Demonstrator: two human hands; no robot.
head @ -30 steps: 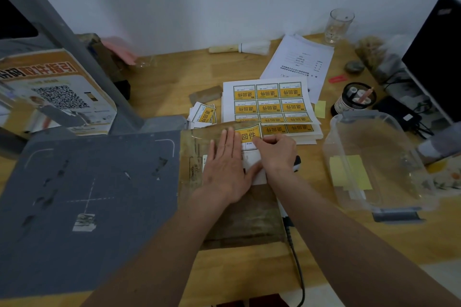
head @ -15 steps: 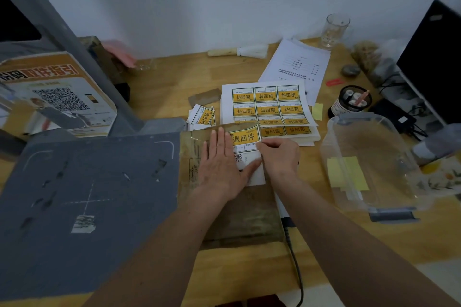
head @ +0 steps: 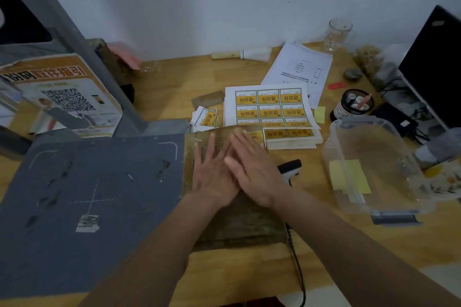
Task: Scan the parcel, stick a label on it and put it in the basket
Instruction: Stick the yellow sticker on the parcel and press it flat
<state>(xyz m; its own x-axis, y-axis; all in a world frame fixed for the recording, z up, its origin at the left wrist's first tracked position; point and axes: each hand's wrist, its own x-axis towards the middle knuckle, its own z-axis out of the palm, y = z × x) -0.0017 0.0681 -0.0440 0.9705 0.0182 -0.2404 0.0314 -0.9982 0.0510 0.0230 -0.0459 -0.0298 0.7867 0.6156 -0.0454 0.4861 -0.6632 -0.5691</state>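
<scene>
1. The parcel (head: 239, 219), a flat brownish packet, lies on the wooden table (head: 174, 87) at the near centre, its left edge against the grey scanning mat (head: 87, 194).
2. A yellow label (head: 258, 136) with black characters sits at the parcel's far right corner, mostly covered by fingers.
3. The left hand (head: 214, 177) lies flat on the parcel, fingers straight and slightly spread, pointing away from the person.
4. The right hand (head: 254, 172) also lies flat with fingers straight, its fingers crossing over the left hand's and reaching the label; it is motion-blurred.
5. Neither hand grips anything; both press palm-down.
6. Just right of the parcel, a black and white handheld scanner (head: 289, 169) peeks out from under the right wrist, its cable (head: 299, 269) running toward the near edge.
7. Just beyond the parcel lies a stack of label sheets (head: 272, 109) printed with yellow labels, and left of it a few loose cut labels (head: 205, 118).
8. Farther off lie white printed papers (head: 301, 67), a brush (head: 242, 53) and a clear glass cup (head: 336, 35).
9. To the right stands a clear plastic basket (head: 409, 197) with yellow sticky notes (head: 349, 177) showing through it.
10. Beyond the basket is a dark jar (head: 354, 104) holding small items, and at the far right a black monitor (head: 434, 67).
11. At the far left, a grey stand post (head: 82, 50) rises from the mat, with a QR-code poster (head: 62, 97) beside it.
</scene>
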